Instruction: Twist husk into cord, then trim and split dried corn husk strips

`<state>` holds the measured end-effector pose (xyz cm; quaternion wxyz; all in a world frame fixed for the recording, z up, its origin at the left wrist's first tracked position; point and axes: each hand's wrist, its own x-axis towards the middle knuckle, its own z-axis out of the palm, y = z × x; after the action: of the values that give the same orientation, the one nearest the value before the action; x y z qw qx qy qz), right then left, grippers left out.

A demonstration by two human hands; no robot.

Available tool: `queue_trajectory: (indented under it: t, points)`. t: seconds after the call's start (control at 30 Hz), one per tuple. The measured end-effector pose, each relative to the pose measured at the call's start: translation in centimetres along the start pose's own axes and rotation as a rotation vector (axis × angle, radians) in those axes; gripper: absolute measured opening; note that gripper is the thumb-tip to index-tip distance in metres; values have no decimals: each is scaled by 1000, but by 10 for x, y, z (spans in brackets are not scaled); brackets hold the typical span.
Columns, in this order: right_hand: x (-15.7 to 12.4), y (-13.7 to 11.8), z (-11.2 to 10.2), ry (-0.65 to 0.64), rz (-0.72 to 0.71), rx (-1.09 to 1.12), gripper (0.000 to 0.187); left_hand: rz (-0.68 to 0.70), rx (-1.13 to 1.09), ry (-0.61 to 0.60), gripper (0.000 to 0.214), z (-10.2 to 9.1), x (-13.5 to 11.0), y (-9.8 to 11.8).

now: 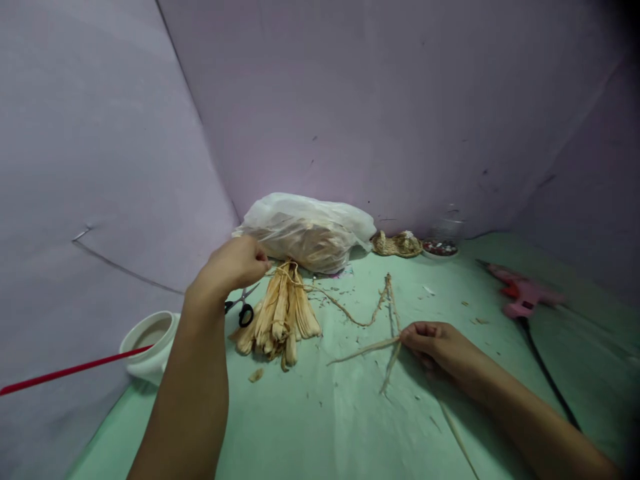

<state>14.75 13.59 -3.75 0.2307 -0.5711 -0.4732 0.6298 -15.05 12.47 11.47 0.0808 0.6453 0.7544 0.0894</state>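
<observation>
A bundle of dried, straw-coloured husk strips [280, 320] lies on the table, its upper end beside my left hand [243, 261]. That hand is closed, its fingertips at the end of a thin twisted cord [345, 311]. The cord runs past the top of the bundle and right across the table, bending up to a peak. From the peak, pale fibre strips come down to my right hand [433, 343], which pinches them between thumb and fingers. Loose strip ends [363, 350] spread out left of and below the pinch, and another trails toward the front edge.
Black-handled scissors [245, 313] lie partly behind my left arm. A white pot [145, 370] with a red stick [75, 369] stands at left. Along the back are a plastic bag [310, 230], a braided piece [397, 244] and a clear container [443, 243]. A pink glue gun [525, 292] lies right.
</observation>
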Motion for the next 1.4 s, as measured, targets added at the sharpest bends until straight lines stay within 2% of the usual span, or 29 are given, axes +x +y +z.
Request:
queue_trajectory:
  t: [0.13,0.2,0.4,0.47,0.53,0.6,0.63,0.73,0.77,0.87,0.97,1.07,1.23,1.4]
  points:
    - [1,1,1,-2,-1,19,19,195,83,-251,14,6,-6,10]
    - [0,0,1,8,2,16,17,231,115,-290,13,11,-8,13]
    - [0,-5,-10,64,23,-53,14,259,172,-217,16,15,-11,12]
    - [-2,-6,-14,62,-8,-82,13,247,204,-178,18,17,-14,18]
    - [-3,-7,-15,28,-36,-78,12,216,199,-74,19,26,-18,32]
    - [-4,-7,-13,-20,-49,-45,11,200,92,33,23,46,-20,54]
    - [-4,-8,-12,-36,-56,-29,10,204,-7,35,27,60,-22,67]
    - [-4,-9,-8,-32,-75,-12,8,275,-247,-95,29,107,-25,103]
    - [-4,-9,-7,-23,-82,-12,8,234,-273,-134,30,122,-27,113]
    - [-3,-8,-6,-7,-103,-12,7,205,-265,-147,27,155,-32,130]
    - [-2,-7,-6,-4,-115,-33,9,209,-259,-136,24,171,-38,133]
    - [-1,-7,-7,-8,-121,-84,9,255,-265,-132,26,178,-42,133]
    - [3,-8,-9,42,-119,-213,11,363,-273,-125,26,184,-50,132]
    - [6,-4,-13,101,-129,-347,12,390,-380,-8,27,182,-62,124]
